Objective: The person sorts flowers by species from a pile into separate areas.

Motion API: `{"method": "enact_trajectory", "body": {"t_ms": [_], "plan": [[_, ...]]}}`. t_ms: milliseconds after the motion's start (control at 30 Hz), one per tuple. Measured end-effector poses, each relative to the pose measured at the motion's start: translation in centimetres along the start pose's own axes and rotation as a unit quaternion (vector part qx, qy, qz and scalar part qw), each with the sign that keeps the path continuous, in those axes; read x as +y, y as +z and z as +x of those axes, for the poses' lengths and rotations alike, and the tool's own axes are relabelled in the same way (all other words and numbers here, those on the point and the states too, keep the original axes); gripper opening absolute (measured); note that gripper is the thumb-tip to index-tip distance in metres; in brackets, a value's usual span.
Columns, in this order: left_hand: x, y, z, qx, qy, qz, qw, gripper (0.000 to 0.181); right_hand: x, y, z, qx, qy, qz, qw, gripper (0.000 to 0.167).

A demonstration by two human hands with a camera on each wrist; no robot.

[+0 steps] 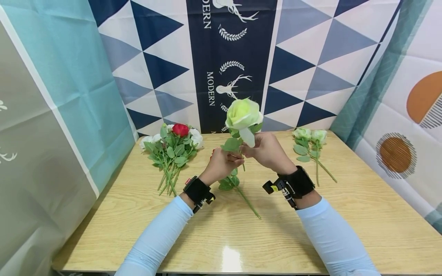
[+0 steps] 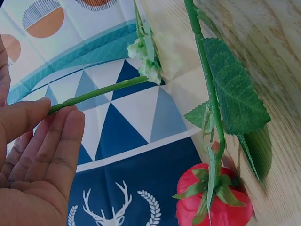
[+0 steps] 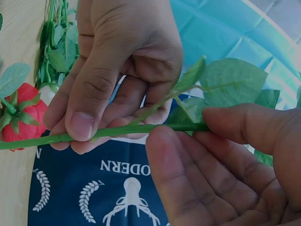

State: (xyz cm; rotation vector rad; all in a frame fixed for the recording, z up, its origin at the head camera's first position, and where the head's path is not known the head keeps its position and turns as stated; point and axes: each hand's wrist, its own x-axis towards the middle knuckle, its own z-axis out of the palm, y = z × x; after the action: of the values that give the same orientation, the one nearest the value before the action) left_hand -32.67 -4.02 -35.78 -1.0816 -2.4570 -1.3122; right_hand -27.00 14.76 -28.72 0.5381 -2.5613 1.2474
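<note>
A pale green-white rose (image 1: 243, 114) stands upright above both hands. My left hand (image 1: 225, 165) pinches its green stem (image 2: 101, 93) between thumb and fingers, with the cut end sticking out. Higher up the stem, just under the leaves (image 3: 233, 82), my right hand (image 1: 267, 151) (image 3: 244, 165) pinches it with thumb and fingertips; the left hand (image 3: 122, 61) is beside it in the right wrist view. Below the hands a red rose (image 2: 211, 197) (image 3: 28, 113) lies on the table, its bloom mostly hidden by my left hand in the head view and its stem (image 1: 248, 202) pointing towards me.
A bunch of white roses and one red rose (image 1: 180, 130) lies at the back left of the wooden table (image 1: 138, 237). Two pale green roses (image 1: 318, 136) lie at the back right. Patterned cloth (image 1: 300, 57) hangs behind and at both sides.
</note>
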Motion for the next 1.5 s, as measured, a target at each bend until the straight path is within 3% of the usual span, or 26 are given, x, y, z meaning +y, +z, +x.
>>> {"method": "enact_trajectory", "body": {"t_ms": [100, 200, 433, 633, 1033, 1233, 1500], "plan": [[0.0, 0.0, 0.1, 0.006, 0.022, 0.034, 0.9992, 0.01, -0.2, 0.0, 0.0, -0.007, -0.005, -0.018, 0.9998, 0.012], [0.1, 0.0, 0.2, 0.005, 0.027, 0.032, 0.9991, 0.008, -0.3, -0.1, -0.1, -0.007, -0.003, -0.015, 0.9999, 0.011], [0.7, 0.2, 0.0, -0.002, 0.03, -0.069, 0.9972, 0.012, 0.0, -0.2, 0.2, 0.009, 0.016, 0.028, 0.9994, 0.019], [1.6, 0.3, 0.0, -0.005, 0.041, -0.103, 0.9938, 0.013, 0.5, 0.0, 0.4, 0.053, -0.005, 0.0, 0.9986, 0.023], [2.0, -0.5, -0.2, 0.007, 0.012, -0.125, 0.9921, 0.02, 0.4, 1.0, 0.2, 0.064, -0.032, -0.045, 0.9964, 0.016], [1.8, -0.8, -0.3, 0.016, -0.017, -0.151, 0.9883, 0.022, 0.0, 1.3, -0.1, 0.039, -0.033, -0.064, 0.9966, 0.017], [1.9, -1.1, 0.0, 0.033, -0.023, -0.169, 0.9847, 0.022, 0.2, 1.5, -0.1, 0.023, -0.035, -0.082, 0.9957, 0.014]]}}
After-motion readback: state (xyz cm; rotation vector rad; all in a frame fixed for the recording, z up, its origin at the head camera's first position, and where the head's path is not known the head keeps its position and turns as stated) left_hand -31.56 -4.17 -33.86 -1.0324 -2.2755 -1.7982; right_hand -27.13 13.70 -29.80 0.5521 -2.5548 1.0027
